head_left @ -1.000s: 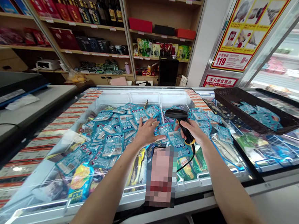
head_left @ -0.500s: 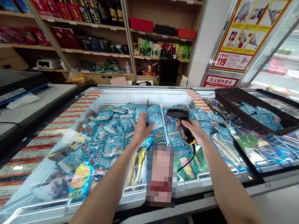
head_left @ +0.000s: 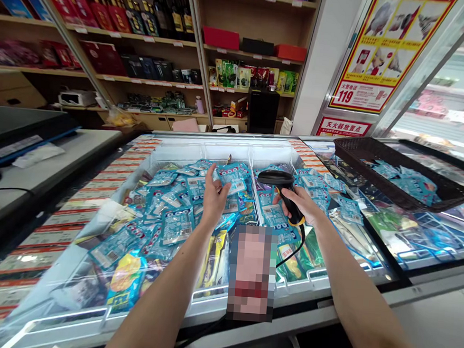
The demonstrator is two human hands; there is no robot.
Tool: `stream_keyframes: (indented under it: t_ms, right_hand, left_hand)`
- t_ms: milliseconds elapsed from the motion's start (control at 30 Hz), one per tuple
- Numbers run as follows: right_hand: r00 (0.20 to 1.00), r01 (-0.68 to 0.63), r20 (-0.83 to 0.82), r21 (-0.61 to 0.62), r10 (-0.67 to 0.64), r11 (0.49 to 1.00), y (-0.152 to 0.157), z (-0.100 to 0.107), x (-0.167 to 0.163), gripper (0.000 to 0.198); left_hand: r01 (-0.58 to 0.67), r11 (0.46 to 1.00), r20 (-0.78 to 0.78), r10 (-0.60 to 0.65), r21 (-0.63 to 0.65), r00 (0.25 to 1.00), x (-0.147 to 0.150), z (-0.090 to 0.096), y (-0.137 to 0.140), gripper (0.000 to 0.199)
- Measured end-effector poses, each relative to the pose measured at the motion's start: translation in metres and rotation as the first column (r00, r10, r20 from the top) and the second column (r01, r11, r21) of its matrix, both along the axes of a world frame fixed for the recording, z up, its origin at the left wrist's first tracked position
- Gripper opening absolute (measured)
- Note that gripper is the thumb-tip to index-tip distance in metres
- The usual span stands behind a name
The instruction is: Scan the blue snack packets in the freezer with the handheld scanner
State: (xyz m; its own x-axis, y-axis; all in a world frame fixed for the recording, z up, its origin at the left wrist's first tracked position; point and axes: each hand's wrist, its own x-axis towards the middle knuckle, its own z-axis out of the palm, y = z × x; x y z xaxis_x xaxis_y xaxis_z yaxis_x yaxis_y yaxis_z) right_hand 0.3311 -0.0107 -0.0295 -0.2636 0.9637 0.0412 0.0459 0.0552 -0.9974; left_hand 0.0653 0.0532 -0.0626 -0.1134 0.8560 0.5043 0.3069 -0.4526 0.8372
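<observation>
At frame centre, the scanner is gripped by the right hand, the left hand is held unclasped over heaped blue packets, with only some placed in the upper-right basket.

Chest freezer filled with packets, price labels lined along its left edge.
Blue packets lie heaped and overlapping on both sides of a white wire divider, thickest toward the far edge. By the near left corner is a blue-and-yellow bag; yellow packets lie left of the divider toward the near edge, and green packets lie right of it. A brown basket sits on top toward the far right corner, more blue packets inside.
</observation>
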Motion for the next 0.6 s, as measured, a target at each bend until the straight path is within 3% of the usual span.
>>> stream_keyframes:
  t_ms: [200, 600]
  right_hand:
    - [1.000, -0.004, 0.007, 0.008, 0.004, 1.000, 0.000, -0.001, 0.000, 0.039]
    - [0.997, -0.081, 0.022, 0.033, 0.081, 0.996, -0.003, 0.005, -0.005, 0.039]
  left_hand:
    - [-0.017, 1.000, 0.084, 0.019, -0.020, 0.996, -0.002, -0.005, 0.005, 0.066]
    - [-0.082, 0.995, 0.097, 0.087, -0.052, 0.991, -0.002, -0.010, 0.010, 0.064]
